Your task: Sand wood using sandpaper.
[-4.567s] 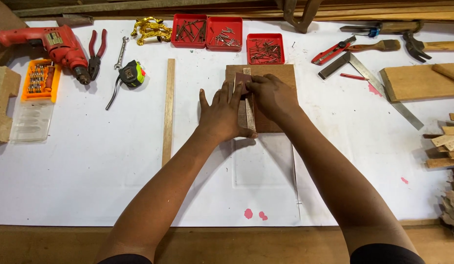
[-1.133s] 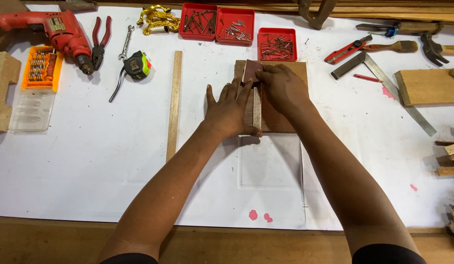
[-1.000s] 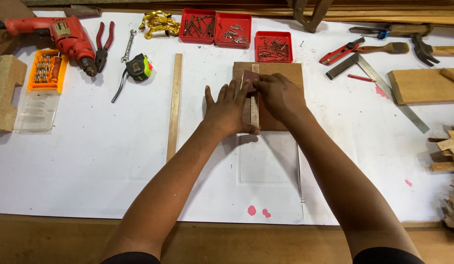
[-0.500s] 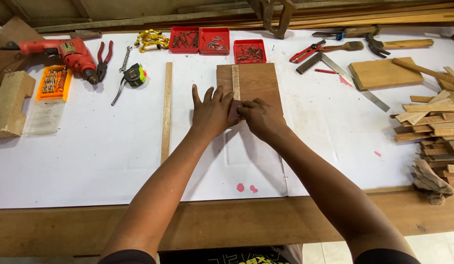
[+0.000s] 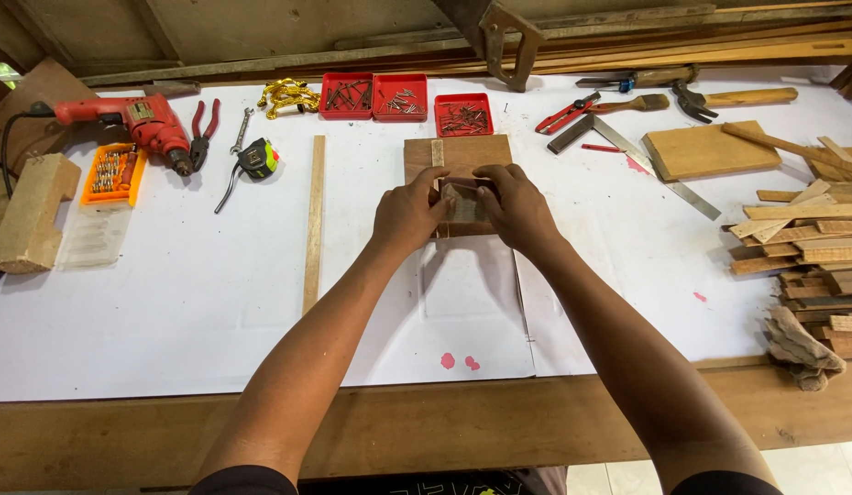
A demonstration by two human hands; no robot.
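Two hands on sandpaper piece (image 5: 463, 202), white-papered workbench (image 5: 169, 302), scattered tools

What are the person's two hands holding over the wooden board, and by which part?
Both hands, left and right, hold a small sheet of sandpaper by its opposite side edges, above the wooden board.

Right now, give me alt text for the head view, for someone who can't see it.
Both hands, left hand and right hand, hold a small sheet of sandpaper between them over a brown wooden board on a white-covered workbench. Red nail trays, a red drill and stacked wood offcuts lie around.
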